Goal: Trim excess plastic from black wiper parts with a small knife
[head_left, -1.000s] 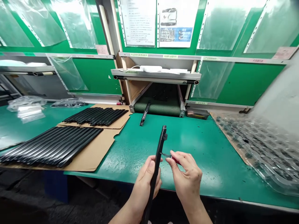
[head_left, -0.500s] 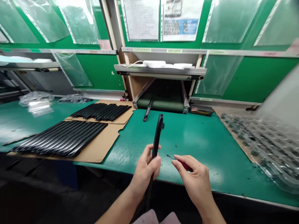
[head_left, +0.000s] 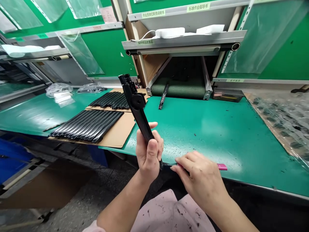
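Note:
My left hand [head_left: 149, 156] is wrapped round a long black plastic part [head_left: 140, 114], which it holds up at a slant. The part's top end has a slotted head and a round boss on its side. In my right hand [head_left: 199, 172] is a slim knife [head_left: 222, 167] with a pink handle, pinched between thumb and fingers. Its thin tip points left, close to the lower end of the black part below my left hand. Whether the tip touches the part I cannot tell.
Rows of black strips [head_left: 88, 125] lie on cardboard [head_left: 118, 135] at left. Another black part [head_left: 163, 96] rests at the mouth of a conveyor belt [head_left: 180, 88]. Clear plastic trays [head_left: 285, 122] are stacked at right. A dark box [head_left: 228, 94] stands at the back.
My left hand has tilted the black part leftward, bringing its head up toward me. The knife has moved down and left toward the part's lower end. My view has dipped and shifted.

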Action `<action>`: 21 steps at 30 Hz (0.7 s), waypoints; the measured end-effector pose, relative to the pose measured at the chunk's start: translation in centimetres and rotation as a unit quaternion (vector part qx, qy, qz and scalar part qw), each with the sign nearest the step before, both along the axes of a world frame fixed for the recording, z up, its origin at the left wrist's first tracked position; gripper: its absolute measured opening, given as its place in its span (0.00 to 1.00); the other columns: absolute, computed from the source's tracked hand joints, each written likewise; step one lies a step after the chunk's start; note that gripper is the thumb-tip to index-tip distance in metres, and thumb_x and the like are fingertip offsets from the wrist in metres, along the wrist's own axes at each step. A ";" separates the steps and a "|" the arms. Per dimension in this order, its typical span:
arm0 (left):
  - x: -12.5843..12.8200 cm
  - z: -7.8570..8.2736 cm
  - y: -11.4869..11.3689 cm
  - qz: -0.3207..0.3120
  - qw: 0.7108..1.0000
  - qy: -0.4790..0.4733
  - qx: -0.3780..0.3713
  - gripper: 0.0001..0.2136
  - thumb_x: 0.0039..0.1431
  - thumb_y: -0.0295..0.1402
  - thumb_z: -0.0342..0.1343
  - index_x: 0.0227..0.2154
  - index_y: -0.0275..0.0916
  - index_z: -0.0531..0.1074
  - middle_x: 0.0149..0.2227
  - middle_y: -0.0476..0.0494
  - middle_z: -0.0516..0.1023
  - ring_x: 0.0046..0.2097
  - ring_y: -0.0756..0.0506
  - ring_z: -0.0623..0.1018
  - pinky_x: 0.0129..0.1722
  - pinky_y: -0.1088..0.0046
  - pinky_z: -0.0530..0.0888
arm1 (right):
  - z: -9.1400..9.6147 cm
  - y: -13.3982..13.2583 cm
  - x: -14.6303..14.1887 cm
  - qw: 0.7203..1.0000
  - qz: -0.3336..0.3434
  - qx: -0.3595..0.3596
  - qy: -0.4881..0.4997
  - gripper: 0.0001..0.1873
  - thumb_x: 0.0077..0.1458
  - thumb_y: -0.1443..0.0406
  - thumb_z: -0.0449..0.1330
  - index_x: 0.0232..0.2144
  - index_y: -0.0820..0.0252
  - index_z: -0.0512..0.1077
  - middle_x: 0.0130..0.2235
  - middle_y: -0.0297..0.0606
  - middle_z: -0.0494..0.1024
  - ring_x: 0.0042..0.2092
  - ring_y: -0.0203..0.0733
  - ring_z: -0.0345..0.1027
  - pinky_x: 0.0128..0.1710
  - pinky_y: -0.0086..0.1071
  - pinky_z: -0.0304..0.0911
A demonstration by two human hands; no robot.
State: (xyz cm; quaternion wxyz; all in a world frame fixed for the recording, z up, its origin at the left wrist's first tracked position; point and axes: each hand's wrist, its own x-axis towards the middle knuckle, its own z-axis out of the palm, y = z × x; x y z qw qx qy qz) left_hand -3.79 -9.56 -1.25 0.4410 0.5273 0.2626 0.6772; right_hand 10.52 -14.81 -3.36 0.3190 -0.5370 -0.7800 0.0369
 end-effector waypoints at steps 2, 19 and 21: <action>0.1 -0.1 -0.1 0.008 1.000 0.007 0.001 0.14 0.67 0.43 0.52 0.51 0.45 0.68 0.26 0.52 0.59 0.22 0.55 0.58 0.23 0.78 0.60 | 0.2 0.1 -0.3 1.000 -0.003 0.005 -0.025 0.05 0.60 0.64 0.61 0.31 0.57 0.73 0.28 0.33 0.69 0.32 0.40 0.60 0.30 0.35 0.46; 0.2 -0.1 -0.9 -0.038 0.999 0.007 -0.010 0.15 0.65 0.45 0.53 0.51 0.45 0.69 0.24 0.53 0.60 0.20 0.56 0.59 0.22 0.78 0.60 | 0.9 1.3 0.1 0.996 0.005 -0.031 -0.081 0.18 0.62 0.60 0.57 0.20 0.56 0.67 0.20 0.31 0.71 0.22 0.39 0.60 0.25 0.36 0.38; 0.3 -0.3 -1.0 -0.052 0.999 0.016 -0.008 0.16 0.65 0.45 0.53 0.51 0.44 0.69 0.25 0.52 0.61 0.20 0.56 0.58 0.22 0.77 0.58 | 1.3 1.4 0.2 0.993 0.011 -0.055 -0.104 0.20 0.61 0.60 0.58 0.18 0.56 0.66 0.18 0.31 0.70 0.20 0.39 0.58 0.24 0.36 0.36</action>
